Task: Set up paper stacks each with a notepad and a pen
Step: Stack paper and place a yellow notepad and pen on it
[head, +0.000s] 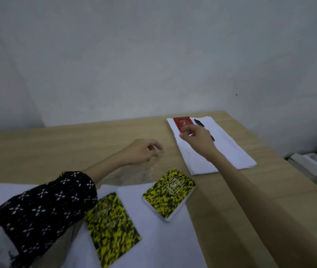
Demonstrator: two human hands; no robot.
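Right hand pinches red notepad on far paper stack; left hand loosely curled, empty. Risk: dragging notepad may roll adjacent pen off.

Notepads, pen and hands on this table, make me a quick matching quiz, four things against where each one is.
Things:
1. red notepad
2. black pen
3. yellow notepad
4. left hand

Places:
A. hovering over bare table, holding nothing
B. far paper stack, right hand on it
C. overhanging the near paper's edge
D. far stack, right of the notepad there

Pairs: 1-B, 2-D, 3-C, 4-A
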